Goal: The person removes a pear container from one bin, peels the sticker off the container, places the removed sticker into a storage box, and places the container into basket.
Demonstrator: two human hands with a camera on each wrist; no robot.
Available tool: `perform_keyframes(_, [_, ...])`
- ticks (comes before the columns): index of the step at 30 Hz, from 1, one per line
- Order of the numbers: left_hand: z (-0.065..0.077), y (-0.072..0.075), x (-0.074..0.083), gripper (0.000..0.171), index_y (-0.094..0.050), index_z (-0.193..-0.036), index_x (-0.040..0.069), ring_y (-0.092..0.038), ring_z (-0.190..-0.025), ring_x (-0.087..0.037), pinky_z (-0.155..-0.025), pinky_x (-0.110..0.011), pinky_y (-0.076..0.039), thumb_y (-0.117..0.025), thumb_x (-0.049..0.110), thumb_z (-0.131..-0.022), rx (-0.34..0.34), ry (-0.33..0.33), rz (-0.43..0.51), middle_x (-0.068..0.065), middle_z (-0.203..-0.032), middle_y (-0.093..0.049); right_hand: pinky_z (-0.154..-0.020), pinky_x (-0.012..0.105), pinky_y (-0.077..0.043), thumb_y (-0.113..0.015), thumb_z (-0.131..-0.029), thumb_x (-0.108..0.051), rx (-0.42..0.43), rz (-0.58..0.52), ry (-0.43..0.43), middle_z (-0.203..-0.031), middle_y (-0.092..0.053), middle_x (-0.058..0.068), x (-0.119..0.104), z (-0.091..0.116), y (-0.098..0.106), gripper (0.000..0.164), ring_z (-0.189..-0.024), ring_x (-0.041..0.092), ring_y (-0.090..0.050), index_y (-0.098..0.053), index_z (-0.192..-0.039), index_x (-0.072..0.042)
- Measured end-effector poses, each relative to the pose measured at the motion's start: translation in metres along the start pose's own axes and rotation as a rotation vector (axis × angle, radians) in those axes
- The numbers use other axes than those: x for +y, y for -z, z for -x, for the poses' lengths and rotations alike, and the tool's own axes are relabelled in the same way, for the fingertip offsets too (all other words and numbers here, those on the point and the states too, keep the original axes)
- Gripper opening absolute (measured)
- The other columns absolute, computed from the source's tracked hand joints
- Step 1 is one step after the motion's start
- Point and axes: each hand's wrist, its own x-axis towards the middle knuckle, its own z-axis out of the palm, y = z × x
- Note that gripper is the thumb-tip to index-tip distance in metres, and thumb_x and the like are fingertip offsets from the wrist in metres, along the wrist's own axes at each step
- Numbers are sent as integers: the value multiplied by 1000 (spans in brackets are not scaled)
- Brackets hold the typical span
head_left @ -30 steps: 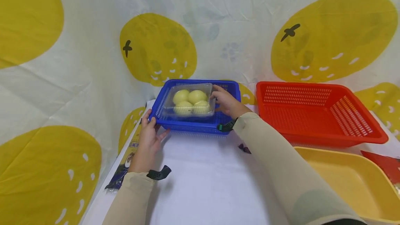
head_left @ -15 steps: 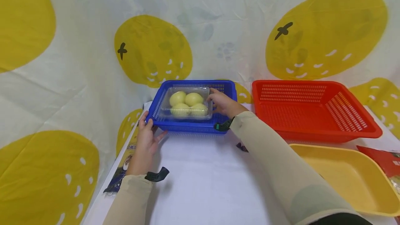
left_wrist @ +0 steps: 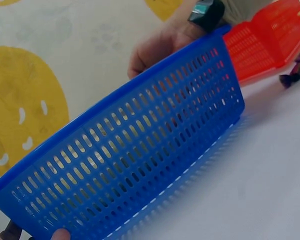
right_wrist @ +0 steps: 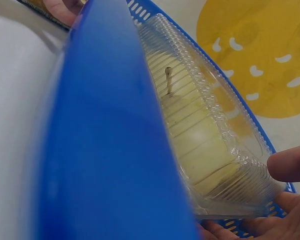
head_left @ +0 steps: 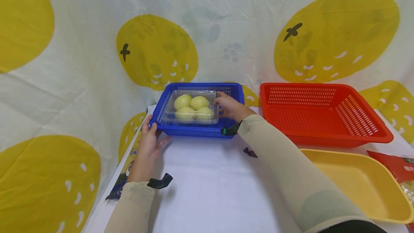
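A clear plastic clamshell box (head_left: 194,118) of several pale yellow pears (head_left: 199,103) sits inside a blue slotted basket (head_left: 194,131). My right hand (head_left: 229,106) grips the box by its right end, thumb (right_wrist: 290,164) on the lid and fingers below. A stem on one pear (right_wrist: 195,125) shows through the lid in the right wrist view. At the basket's front left corner my left hand (head_left: 148,150) holds the rim. The left wrist view has a fingertip (left_wrist: 61,234) against the slotted wall; most of that hand is out of frame there.
To the right stands a red slotted basket (head_left: 304,114), with a yellow tray (head_left: 352,175) in front. A red packet (head_left: 392,168) lies at far right, a dark-and-yellow packet (head_left: 124,175) along the left edge. A purple wrapped candy (left_wrist: 293,71) lies on the white tabletop.
The box of pears has sunk slightly and now lies flatter in the blue basket, still in my right hand. My left hand keeps its place on the corner. The head view has shifted a little.
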Motion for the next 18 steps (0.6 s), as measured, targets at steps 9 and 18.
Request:
perform_keyframes(9, [1,0,-1,52,-28,-169,35,-43,-149,-26,-119,-68,-35,-32,25,-118,3,-7,-22,-5,-167,-42,-121,67,-33,-47,-104,1,-8,22,-6,-173,-22,15,-4,5,-1,83,-152,49,-33,-11,-173,-26])
perform_keyframes(18, [0,2,-1,51,-29,-168,34,-43,-150,-27,-118,-68,-36,-33,25,-118,11,-12,-32,-6,-166,-43,-119,65,-37,-48,-104,-1,8,49,-6,-177,-18,12,-8,12,1,84,-154,49,-30,-8,-174,-24])
